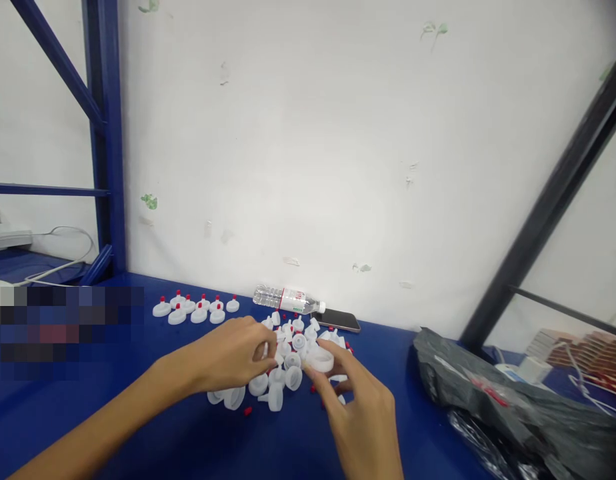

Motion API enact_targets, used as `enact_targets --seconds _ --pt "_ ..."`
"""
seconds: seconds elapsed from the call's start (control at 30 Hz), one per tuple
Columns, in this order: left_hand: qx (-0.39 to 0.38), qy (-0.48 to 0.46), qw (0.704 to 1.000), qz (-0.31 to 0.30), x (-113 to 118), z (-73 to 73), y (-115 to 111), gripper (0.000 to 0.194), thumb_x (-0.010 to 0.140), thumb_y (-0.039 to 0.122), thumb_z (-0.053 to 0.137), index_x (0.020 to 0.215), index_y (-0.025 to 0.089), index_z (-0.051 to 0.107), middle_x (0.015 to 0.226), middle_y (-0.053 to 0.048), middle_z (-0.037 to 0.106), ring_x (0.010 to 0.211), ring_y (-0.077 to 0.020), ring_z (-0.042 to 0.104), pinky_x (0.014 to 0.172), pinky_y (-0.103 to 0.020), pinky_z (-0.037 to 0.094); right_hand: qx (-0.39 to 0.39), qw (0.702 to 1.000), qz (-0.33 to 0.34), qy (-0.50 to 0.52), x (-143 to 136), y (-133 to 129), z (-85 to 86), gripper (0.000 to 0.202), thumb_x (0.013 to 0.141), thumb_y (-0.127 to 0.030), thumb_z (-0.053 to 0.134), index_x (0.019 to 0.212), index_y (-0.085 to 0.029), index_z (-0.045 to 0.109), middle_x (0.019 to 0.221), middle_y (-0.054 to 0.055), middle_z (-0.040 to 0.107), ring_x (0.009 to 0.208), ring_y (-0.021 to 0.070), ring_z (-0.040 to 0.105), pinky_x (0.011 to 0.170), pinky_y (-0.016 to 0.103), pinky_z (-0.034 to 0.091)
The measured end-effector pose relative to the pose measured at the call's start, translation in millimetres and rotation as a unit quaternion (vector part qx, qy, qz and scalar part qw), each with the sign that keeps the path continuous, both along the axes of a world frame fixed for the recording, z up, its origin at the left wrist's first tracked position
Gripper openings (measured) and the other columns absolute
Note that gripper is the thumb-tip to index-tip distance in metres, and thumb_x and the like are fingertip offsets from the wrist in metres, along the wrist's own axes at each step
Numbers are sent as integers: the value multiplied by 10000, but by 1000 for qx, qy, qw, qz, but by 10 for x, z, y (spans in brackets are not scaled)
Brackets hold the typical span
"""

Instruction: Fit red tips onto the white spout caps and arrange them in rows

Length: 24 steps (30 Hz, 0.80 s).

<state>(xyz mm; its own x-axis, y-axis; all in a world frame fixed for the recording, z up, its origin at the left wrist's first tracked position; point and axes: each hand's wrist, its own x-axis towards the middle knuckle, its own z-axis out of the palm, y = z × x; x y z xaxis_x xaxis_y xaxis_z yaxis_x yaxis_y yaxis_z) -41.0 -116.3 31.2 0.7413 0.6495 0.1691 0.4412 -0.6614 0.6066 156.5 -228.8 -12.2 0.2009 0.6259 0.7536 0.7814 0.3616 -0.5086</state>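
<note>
Between the thumb and fingers of my right hand is a white plastic cap, its wide ring side showing. My left hand is bent over the left part of the pile, fingertips pinched together; what they hold, if anything, is hidden. Several loose white caps with nozzles lie heaped under and between both hands. Small red tips are scattered among them, one red tip near the front. At the back left stand several white caps with red tips fitted, nozzles up.
Behind the pile lie a clear water bottle on its side and a dark phone. A black plastic bag covers the right side of the blue table. Metal posts stand at left and right against the white wall.
</note>
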Motion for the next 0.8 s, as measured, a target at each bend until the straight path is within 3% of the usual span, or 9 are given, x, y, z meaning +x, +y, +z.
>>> enact_targets --seconds 0.13,0.27,0.43,0.53,0.67,0.8 --pt "60 86 994 8 -65 -78 -3 52 721 260 760 671 267 745 671 -25 701 702 -235 607 607 -328 337 5 1000 -17 10 -10 -14 48 462 926 -618 636 1080 -208 785 716 15 750 468 134 656 419 187 524" --pt "80 123 989 5 -34 -123 -73 123 705 219 781 799 292 749 673 4 718 705 -240 602 591 -324 298 4 1000 -15 4 -15 -30 52 447 950 -602 611 1045 -205 793 740 30 746 487 135 658 443 196 532" --pt "66 138 988 -3 -45 -3 -125 66 766 298 778 774 293 713 733 20 728 744 -221 618 602 -305 341 -7 1000 -24 -1 -24 -34 29 322 971 -478 637 1096 -214 771 805 31 744 589 146 694 513 207 550" --pt "61 135 989 -15 -45 71 -157 133 842 388 724 756 289 702 732 24 713 749 -202 622 626 -296 377 -19 1000 -25 2 -22 -44 35 284 982 -417 622 1158 -228 741 897 40 744 667 153 707 546 216 558" --pt "57 138 988 -39 22 113 -266 186 917 391 633 792 277 710 763 22 722 753 -182 631 684 -293 406 -7 999 -44 17 19 -72 81 318 984 -382 601 1244 -229 702 1016 59 737 751 164 702 579 232 572" --pt "14 161 985 -67 101 146 -415 167 887 406 672 871 263 757 855 -8 751 875 -210 662 715 -287 431 -13 996 -85 20 125 -87 137 326 960 -397 618 1241 -257 707 1150 65 740 872 222 713 731 331 601"
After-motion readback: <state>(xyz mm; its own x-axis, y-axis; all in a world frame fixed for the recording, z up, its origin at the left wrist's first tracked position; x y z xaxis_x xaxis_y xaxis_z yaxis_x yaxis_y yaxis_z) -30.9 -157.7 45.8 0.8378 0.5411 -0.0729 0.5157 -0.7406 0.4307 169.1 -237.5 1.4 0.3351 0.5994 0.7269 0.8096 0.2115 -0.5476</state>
